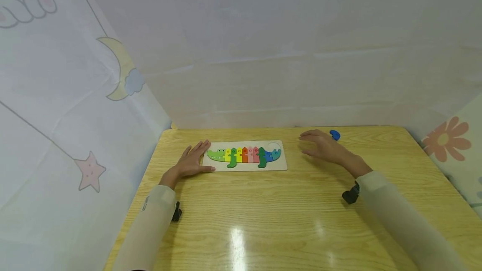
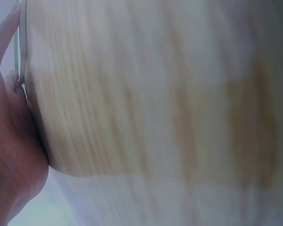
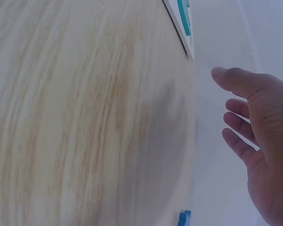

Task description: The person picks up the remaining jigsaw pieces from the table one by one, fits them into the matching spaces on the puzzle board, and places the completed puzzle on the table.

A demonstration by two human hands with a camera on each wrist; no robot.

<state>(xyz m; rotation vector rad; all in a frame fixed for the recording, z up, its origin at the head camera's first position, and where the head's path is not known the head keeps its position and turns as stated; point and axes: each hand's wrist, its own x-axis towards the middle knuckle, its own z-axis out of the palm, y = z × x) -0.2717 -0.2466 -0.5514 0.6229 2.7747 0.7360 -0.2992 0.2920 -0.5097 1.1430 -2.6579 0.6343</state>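
A crocodile puzzle board (image 1: 244, 168) lies flat on the wooden table, its body filled with green, yellow, orange, pink and blue pieces. At the tail's upper end an outlined spot shows bare board. My left hand (image 1: 190, 162) rests on the board's left end, fingers spread along the edge and thumb at the lower corner. To the right of the board, my right hand (image 1: 320, 145) hovers over the table with fingers loosely bent and nothing in them. Just behind that hand lies a blue curved puzzle piece (image 1: 334, 135), partly showing in the right wrist view too.
The light wood table (image 1: 263, 212) meets a pale wall covering (image 1: 263, 74) along its far edge. Printed sheets with a moon, a star and a flower flank both sides. Each wrist carries a small black device (image 1: 351, 194).
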